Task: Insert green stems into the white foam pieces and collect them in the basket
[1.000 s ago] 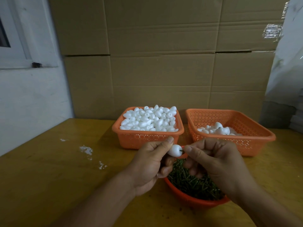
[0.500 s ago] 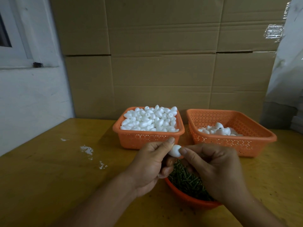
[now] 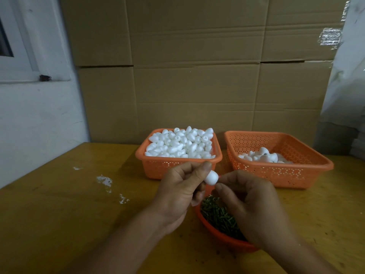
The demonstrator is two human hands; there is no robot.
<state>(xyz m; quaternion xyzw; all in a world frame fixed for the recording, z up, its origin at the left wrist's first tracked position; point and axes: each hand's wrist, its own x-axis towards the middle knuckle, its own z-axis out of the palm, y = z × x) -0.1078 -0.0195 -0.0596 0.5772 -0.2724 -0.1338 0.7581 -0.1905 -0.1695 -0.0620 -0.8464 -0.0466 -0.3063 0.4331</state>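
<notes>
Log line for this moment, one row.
left hand: pinches white foam piece | right hand: fingertips at its end, over orange bowl of green stems | stem: hidden

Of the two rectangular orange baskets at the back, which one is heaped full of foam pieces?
The left basket, behind the left hand; the right basket holds only a few.

A yellow-brown wooden table (image 3: 59, 214) fills the foreground, scuffed, with white flecks (image 3: 104, 180) on its left part. Behind it stands a wall of flattened cardboard (image 3: 197, 66), creased and seamed. At left is a white painted wall (image 3: 39, 119) with a window frame (image 3: 23, 46) and sill. At right hangs crinkled pale plastic sheeting (image 3: 347, 76). The light is dim and even
</notes>
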